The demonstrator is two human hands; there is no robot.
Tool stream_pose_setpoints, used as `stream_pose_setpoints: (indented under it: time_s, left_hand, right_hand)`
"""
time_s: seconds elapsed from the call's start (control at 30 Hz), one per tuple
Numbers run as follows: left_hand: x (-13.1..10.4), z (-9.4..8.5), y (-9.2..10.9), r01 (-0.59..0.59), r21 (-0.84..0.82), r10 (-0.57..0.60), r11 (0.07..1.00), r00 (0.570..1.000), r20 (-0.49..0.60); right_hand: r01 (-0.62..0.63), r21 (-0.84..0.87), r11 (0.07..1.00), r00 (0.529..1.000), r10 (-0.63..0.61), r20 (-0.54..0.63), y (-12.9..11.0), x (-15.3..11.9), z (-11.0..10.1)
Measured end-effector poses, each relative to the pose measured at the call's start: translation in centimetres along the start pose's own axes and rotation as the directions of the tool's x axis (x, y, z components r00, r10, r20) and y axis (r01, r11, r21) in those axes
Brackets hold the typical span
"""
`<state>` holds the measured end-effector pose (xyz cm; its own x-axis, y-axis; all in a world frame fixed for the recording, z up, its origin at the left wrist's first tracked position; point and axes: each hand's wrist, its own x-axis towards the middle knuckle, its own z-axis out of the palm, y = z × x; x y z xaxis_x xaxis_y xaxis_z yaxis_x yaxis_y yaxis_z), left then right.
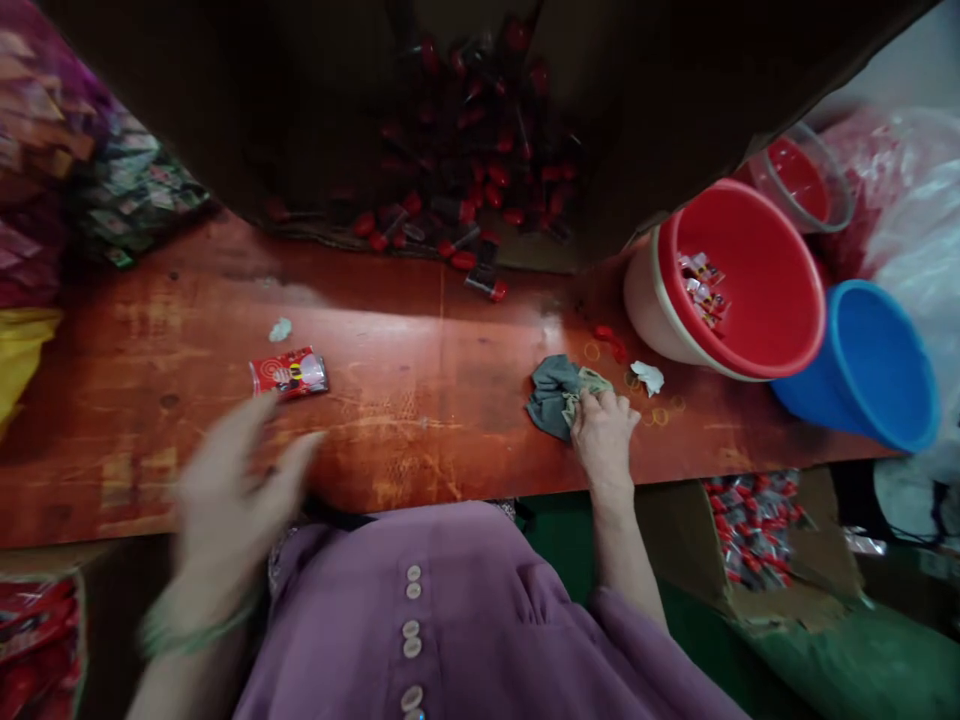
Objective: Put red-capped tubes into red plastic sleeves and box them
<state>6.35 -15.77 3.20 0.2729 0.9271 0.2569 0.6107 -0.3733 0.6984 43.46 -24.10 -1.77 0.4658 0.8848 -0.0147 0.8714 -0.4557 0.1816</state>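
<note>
On the left of the table, my left hand (232, 490) is blurred by motion, its thumb apart from the fingers and nothing visible in it. Just beyond its fingertips lies a flat red printed packet (289, 374). My right hand (602, 430) has its fingers curled onto a crumpled cloth (553, 398), dark grey-green with a paler, yellowish part under the fingertips. Beside that hand are a white scrap of crumpled paper (648, 377), several rubber bands (660, 416) and a small red piece (611, 341).
A large open carton (285, 130) holds small red-capped clear items (491, 185). A red bucket (787, 300) with small packets and a blue bucket (862, 370) stand right. Below the table edge, a carton (817, 570) holds red packets. Bagged packets (135, 190) lie left.
</note>
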Motion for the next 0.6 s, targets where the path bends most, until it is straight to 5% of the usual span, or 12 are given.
stream_pose_setpoints:
  time_s: [0.03, 0.07, 0.13, 0.2, 0.27, 0.33, 0.47, 0.6]
  left_hand:
    - [1.3, 2.7, 0.9, -0.099, 0.03, 0.1, 0.995, 0.995, -0.011]
    - [2.6, 5.8, 2.1, -0.212, 0.015, 0.209, 0.977, 0.971, 0.116]
    - [4.8, 12.4, 5.1, -0.381, -0.014, 0.352, 0.924, 0.839, 0.414]
    - [6.1, 18.0, 7.9, -0.489, -0.012, 0.413, 0.872, 0.723, 0.554]
    - [6.5, 21.7, 9.6, -0.555, -0.023, 0.452, 0.832, 0.652, 0.609]
    - [6.6, 23.4, 10.1, -0.618, -0.041, 0.51, 0.785, 0.608, 0.609]
    - [7.5, 23.9, 9.4, -0.694, -0.107, 0.612, 0.712, 0.538, 0.58]
    - [8.5, 23.3, 9.4, -0.7, -0.143, 0.645, 0.699, 0.532, 0.549]
  right_hand:
    - [0.022, 0.007, 1.0, 0.999, -0.021, -0.026, 0.2, 0.2, 0.2]
    - [0.043, 0.02, 0.999, 0.998, -0.042, -0.051, 0.4, 0.4, 0.4]
    - [0.093, 0.06, 0.994, 0.99, -0.086, -0.109, 0.9, 0.7, 0.5]
    - [0.14, 0.107, 0.984, 0.978, -0.121, -0.167, 1.3, 0.8, 0.5]
    - [0.172, 0.151, 0.973, 0.969, -0.139, -0.206, 1.7, 0.8, 0.5]
    - [0.181, 0.19, 0.965, 0.967, -0.138, -0.216, 2.2, 0.9, 0.3]
    - [0.154, 0.278, 0.948, 0.984, -0.122, -0.128, 2.8, 1.2, -1.1]
    - [0.225, 0.324, 0.919, 0.969, -0.176, -0.174, 0.7, 3.3, -3.9]
